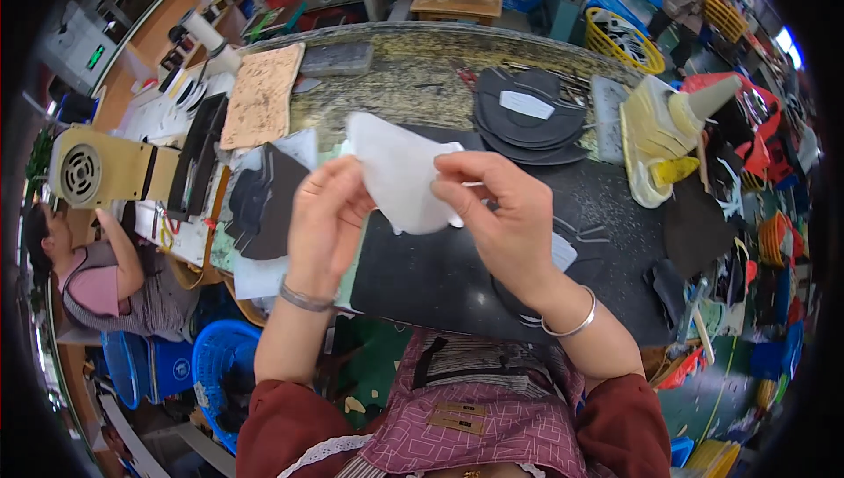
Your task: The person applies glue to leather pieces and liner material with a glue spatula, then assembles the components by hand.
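Note:
Above the dark work mat point(413, 280) I hold up a thin white curved piece point(400, 175), which looks like sheet material. My left hand point(330, 214) pinches its left edge. The thumb and forefinger of my right hand point(501, 214) grip its right edge. Beyond my right hand lies a stack of black curved cut pieces point(527, 131), with a white patch on the top one. Another black piece with a white patch point(563, 254) is partly hidden under my right hand. More dark cut pieces point(268, 205) rest left of my left hand.
A cream plastic glue container point(655, 131) with a cone-shaped top stands at the right. A tan board point(264, 95) and a grey slab point(338, 59) lie at the far left. A co-worker point(105, 276) sits at the left beside a machine; a blue basket point(224, 364) stands below.

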{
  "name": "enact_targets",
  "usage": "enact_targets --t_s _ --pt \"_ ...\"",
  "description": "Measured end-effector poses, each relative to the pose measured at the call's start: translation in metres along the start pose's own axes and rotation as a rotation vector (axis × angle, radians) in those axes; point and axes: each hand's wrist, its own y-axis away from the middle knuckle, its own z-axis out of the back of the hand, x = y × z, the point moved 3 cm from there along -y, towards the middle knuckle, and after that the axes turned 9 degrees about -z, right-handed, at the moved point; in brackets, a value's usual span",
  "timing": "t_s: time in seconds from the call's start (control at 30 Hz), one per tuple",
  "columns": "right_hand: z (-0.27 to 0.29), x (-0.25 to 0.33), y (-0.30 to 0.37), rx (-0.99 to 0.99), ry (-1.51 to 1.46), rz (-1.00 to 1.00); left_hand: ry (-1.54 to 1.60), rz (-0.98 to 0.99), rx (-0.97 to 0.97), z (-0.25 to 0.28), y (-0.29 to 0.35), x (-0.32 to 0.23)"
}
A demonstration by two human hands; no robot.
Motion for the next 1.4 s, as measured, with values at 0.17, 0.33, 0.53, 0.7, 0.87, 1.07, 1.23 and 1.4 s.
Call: enact_targets --t_s 0.17,0.33,0.53,0.7,0.87,1.07,1.23,1.4 --pt "0.029 0.002 0.012 0.027 -0.073 -0.324 -0.668 -0.123 0.156 -0.039 0.026 0.033" --pt "0.052 -0.005 0.030 0.003 -0.293 -0.525 -0.822 -0.492 0.325 -0.073 0.039 0.045" --pt "0.068 -0.011 0.052 -0.082 -0.451 -0.433 -0.275 -0.085 0.239 -0.078 0.052 0.073" --pt "0.086 -0.014 0.065 -0.090 -0.383 -0.520 -0.482 -0.141 0.291 -0.097 0.061 0.086" --pt "0.097 -0.021 0.071 -0.115 -0.393 -0.566 -0.664 -0.264 0.364 -0.107 0.068 0.093" --pt "0.098 -0.022 0.086 -0.167 -0.216 -0.434 -0.223 -0.005 0.270 -0.104 0.067 0.104" --pt "0.104 0.021 0.120 0.238 0.217 0.200 -0.137 0.357 0.104 -0.076 0.040 0.117" --pt "0.195 -0.036 0.226 0.981 0.959 -0.739 -0.825 -0.072 0.240 -0.058 0.012 0.059"
